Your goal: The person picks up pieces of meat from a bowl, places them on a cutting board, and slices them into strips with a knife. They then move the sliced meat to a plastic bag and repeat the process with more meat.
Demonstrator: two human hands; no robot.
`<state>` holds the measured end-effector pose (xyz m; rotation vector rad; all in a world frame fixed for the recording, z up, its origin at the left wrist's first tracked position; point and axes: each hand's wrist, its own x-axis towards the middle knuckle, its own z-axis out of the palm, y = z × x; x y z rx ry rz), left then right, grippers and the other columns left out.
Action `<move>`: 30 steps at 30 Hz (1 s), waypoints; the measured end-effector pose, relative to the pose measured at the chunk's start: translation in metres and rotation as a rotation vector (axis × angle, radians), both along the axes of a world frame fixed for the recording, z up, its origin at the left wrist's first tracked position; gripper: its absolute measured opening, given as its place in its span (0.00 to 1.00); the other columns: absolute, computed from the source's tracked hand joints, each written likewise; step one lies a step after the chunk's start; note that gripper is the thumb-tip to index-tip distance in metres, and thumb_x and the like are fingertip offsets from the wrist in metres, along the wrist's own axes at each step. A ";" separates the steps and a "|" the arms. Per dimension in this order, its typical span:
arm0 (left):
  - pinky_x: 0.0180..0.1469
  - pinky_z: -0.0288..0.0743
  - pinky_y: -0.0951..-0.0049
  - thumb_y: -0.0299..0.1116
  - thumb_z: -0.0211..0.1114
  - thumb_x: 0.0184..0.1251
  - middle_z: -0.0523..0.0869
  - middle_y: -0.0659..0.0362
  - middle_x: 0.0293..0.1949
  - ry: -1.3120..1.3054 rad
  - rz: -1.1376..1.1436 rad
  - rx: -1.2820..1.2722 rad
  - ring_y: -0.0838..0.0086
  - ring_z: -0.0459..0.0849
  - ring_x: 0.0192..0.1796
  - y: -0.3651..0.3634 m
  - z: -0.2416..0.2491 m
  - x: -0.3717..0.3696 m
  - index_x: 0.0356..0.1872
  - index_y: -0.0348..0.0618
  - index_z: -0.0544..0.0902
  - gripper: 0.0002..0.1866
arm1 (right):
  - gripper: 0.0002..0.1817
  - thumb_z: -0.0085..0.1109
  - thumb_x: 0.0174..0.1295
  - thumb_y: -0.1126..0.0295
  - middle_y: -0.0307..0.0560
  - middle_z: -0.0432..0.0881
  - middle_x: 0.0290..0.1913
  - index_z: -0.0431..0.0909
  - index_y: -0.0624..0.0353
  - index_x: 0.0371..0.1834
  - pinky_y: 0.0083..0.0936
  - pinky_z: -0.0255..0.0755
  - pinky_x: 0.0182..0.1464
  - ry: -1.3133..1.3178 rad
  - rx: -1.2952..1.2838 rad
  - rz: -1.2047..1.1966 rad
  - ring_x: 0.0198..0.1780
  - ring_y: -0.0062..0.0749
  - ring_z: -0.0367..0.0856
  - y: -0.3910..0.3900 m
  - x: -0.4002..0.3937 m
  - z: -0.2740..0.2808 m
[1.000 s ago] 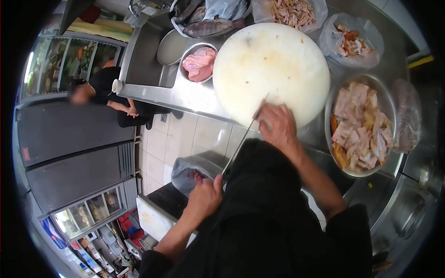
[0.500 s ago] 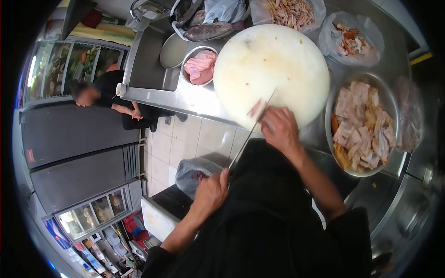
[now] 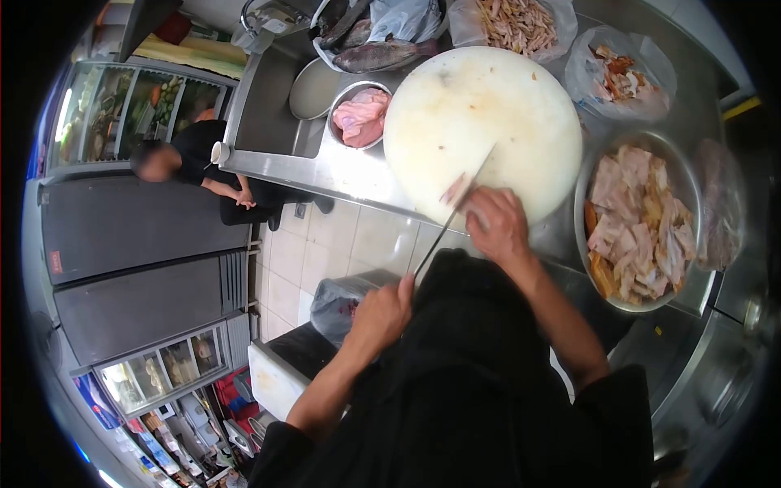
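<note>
My left hand (image 3: 381,315) is closed round the handle of a long knife (image 3: 448,224), whose blade slants up over the near edge of a round white cutting board (image 3: 488,106). My right hand (image 3: 498,224) rests on that edge, fingers curled against a small piece of meat beside the blade. Part of the meat (image 3: 456,189) shows on the blade's left side; the rest is hidden by the fingers. Right of the board, a metal tray (image 3: 579,236) holds cut pale meat (image 3: 643,220). Pink raw meat (image 3: 361,118) sits in a bowl left of the board.
Behind the board are a bag of fish (image 3: 378,55), a bag of meat strips (image 3: 517,24) and a bag of scraps (image 3: 622,77). A sink (image 3: 268,114) is at the left. Another person (image 3: 191,163) is beyond it. A lined bin (image 3: 329,309) stands below.
The view has shifted slightly, so the board and bowls appear a little further right. My left hand and the knife have moved slightly up and right. Both hands keep their hold.
</note>
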<state>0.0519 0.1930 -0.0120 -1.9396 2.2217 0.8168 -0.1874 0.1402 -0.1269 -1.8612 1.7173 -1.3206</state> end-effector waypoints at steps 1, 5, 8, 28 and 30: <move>0.34 0.78 0.37 0.46 0.51 0.84 0.82 0.33 0.24 0.000 0.021 0.018 0.31 0.83 0.31 0.005 0.002 0.004 0.27 0.31 0.82 0.29 | 0.17 0.66 0.53 0.76 0.55 0.87 0.51 0.85 0.62 0.48 0.42 0.75 0.56 0.006 0.010 0.001 0.50 0.54 0.81 -0.001 0.001 0.000; 0.42 0.77 0.35 0.49 0.51 0.84 0.84 0.30 0.29 -0.018 -0.079 0.001 0.28 0.83 0.34 -0.004 -0.010 -0.009 0.30 0.31 0.84 0.30 | 0.15 0.66 0.52 0.77 0.54 0.87 0.49 0.85 0.62 0.46 0.42 0.75 0.57 0.001 0.013 0.004 0.50 0.53 0.81 -0.001 0.002 -0.002; 0.41 0.78 0.37 0.46 0.51 0.84 0.84 0.31 0.27 -0.032 -0.049 -0.036 0.31 0.84 0.33 -0.034 -0.004 -0.028 0.31 0.30 0.84 0.28 | 0.14 0.67 0.52 0.77 0.54 0.87 0.48 0.85 0.62 0.44 0.42 0.75 0.57 0.001 0.022 0.022 0.51 0.53 0.81 -0.001 0.000 -0.003; 0.38 0.76 0.37 0.49 0.54 0.83 0.83 0.28 0.28 -0.014 -0.054 -0.020 0.29 0.83 0.36 -0.036 -0.009 -0.032 0.22 0.31 0.82 0.32 | 0.12 0.65 0.53 0.77 0.51 0.86 0.48 0.85 0.64 0.42 0.41 0.77 0.56 -0.040 -0.016 0.032 0.51 0.49 0.81 0.002 -0.007 -0.007; 0.43 0.75 0.36 0.50 0.50 0.84 0.82 0.27 0.29 0.053 0.101 0.051 0.28 0.82 0.38 -0.043 0.003 -0.036 0.22 0.29 0.82 0.35 | 0.12 0.65 0.54 0.77 0.52 0.86 0.48 0.84 0.65 0.43 0.41 0.77 0.57 -0.056 -0.018 0.022 0.52 0.50 0.81 0.002 -0.007 -0.004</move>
